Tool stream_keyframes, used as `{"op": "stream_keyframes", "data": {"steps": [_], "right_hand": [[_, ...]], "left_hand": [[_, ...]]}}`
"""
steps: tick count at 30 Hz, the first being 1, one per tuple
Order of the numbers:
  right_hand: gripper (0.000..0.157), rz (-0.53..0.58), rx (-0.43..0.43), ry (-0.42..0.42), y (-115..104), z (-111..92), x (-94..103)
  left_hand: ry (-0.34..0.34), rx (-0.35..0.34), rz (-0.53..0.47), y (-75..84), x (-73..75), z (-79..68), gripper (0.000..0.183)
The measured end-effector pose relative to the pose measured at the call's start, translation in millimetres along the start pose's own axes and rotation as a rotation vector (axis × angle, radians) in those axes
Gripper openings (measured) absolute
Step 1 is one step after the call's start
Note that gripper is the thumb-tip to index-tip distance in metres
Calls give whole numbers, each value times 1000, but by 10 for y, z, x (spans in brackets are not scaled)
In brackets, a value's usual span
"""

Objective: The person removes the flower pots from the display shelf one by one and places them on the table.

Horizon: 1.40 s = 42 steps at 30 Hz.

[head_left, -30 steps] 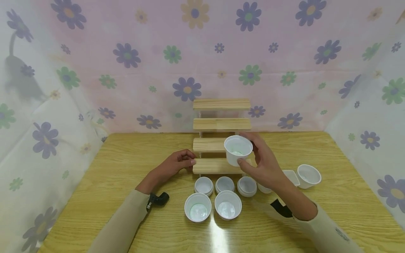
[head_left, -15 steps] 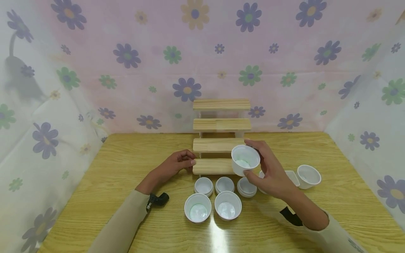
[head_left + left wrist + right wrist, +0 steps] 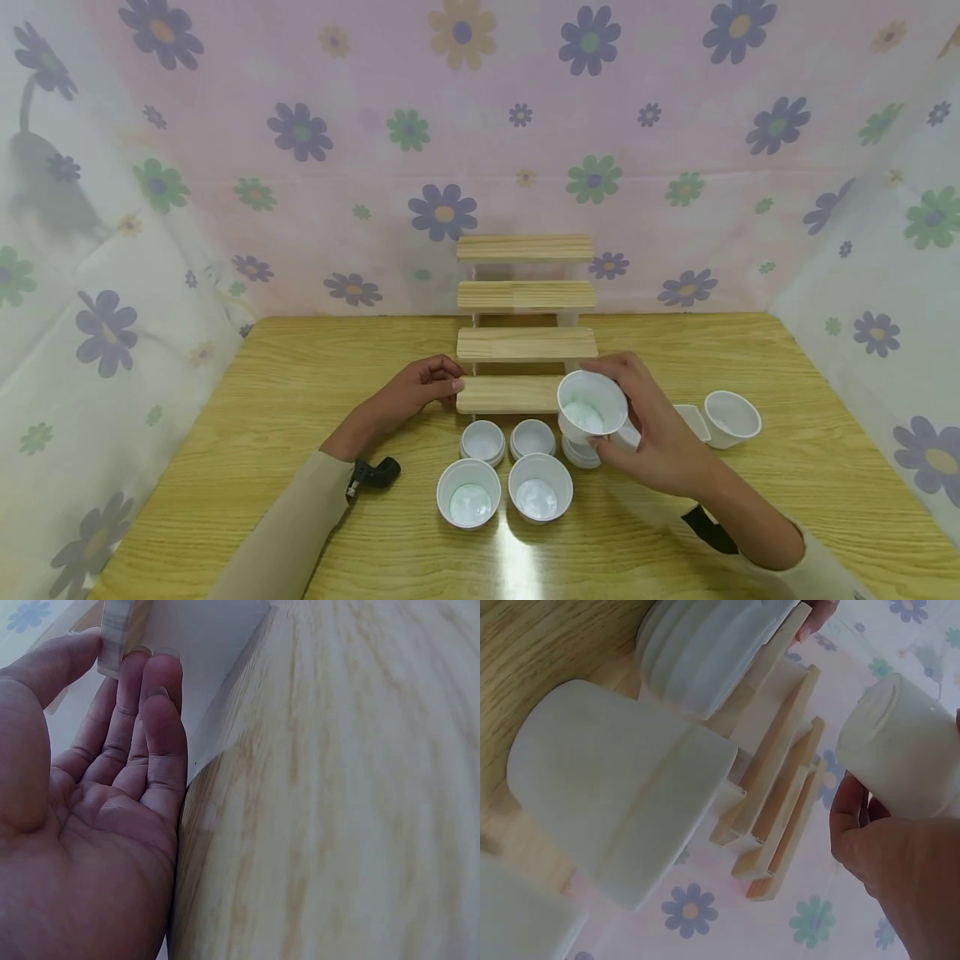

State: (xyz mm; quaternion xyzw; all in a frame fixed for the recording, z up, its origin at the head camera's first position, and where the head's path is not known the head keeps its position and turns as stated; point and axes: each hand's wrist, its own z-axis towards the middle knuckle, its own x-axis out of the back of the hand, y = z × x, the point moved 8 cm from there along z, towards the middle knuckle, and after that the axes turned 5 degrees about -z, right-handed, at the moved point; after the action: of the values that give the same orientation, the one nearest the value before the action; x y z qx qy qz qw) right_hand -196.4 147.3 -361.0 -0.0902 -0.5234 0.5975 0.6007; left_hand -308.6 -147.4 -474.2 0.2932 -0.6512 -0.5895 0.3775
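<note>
A stepped wooden stand (image 3: 527,343) with pale slats is in the middle of the head view. At its lowest slat's left end, my left hand (image 3: 416,387) pinches the wood, thumb above and fingers below; the left wrist view shows the slat end (image 3: 120,637) between them. My right hand (image 3: 663,442) grips a white plastic cup (image 3: 592,408) by its side, thumb at the front, mouth tilted toward me. The cup overlaps the lowest slat's right end and a small white pot (image 3: 581,455). Only the cup's outer wall (image 3: 911,750) shows in the right wrist view.
Two white cups (image 3: 541,488) stand nearest me, with small white pots (image 3: 482,442) in a row behind them. To the right are a squarish white dish (image 3: 693,422) and a round white cup (image 3: 732,418). A flowered cloth (image 3: 360,208) hangs behind the table (image 3: 337,350).
My right hand has brought the cup down and to the right, from in front of the lower slats toward the small pot at the right. My left hand has stayed at the slat end.
</note>
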Motion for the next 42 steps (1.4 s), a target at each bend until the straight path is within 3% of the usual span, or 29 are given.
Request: {"op": "stream_keyframes", "data": {"steps": [13, 20, 30, 39, 42], "right_hand": [[88, -95, 43, -79, -49, -114, -28], [89, -235, 121, -65, -128, -164, -11], [90, -307, 170, -99, -172, -215, -12], [87, -304, 220, -207, -210, -242, -60], [86, -328, 199, -264, -196, -263, -85]], "left_hand": [[2, -5, -2, 5, 3, 17, 25], [-1, -12, -3, -9, 6, 30, 24], [-10, -13, 5, 1, -10, 27, 25], [3, 6, 2, -23, 9, 26, 25], [7, 11, 6, -38, 12, 23, 25]]}}
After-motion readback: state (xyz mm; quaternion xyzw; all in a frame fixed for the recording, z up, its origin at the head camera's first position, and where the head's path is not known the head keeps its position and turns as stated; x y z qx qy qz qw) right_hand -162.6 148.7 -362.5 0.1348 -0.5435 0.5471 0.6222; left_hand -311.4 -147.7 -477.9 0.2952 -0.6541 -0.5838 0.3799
